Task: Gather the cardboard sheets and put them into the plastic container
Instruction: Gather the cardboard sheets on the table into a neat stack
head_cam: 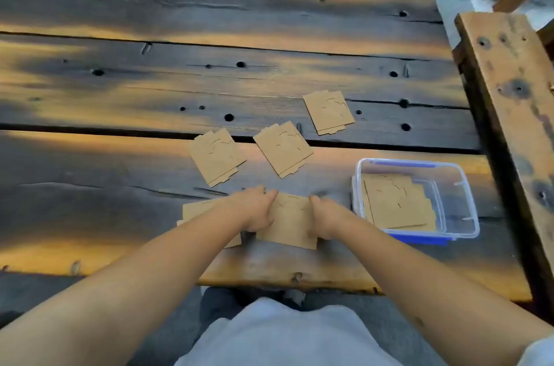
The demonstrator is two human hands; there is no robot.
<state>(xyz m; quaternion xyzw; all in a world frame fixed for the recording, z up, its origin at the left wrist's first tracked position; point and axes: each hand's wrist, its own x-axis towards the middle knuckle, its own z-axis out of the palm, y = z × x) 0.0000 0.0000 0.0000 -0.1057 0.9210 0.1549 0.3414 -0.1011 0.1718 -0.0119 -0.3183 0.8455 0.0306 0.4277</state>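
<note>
The cardboard sheets are thin, tan, roughly square, with notched edges and faint cut lines. Both hands grip one sheet [289, 223] near the table's [120, 90] front edge — left hand [254, 209] on its left side, right hand [325, 220] on its right, fingers curled over it. The left forearm hides most of another sheet [199, 209]. Three more lie loose beyond — [216, 156], [283, 148], [328, 111]. The clear plastic container [458, 186] at right holds a few; that count is unclear.

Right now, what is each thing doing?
Plastic container: open, sheets inside.
Near sheet: flat, gripped at both sides.
Left hand: on near sheet.
Right hand: on near sheet.
Three far sheets: flat, untouched.
Sheet under left arm: flat, partly hidden.
</note>
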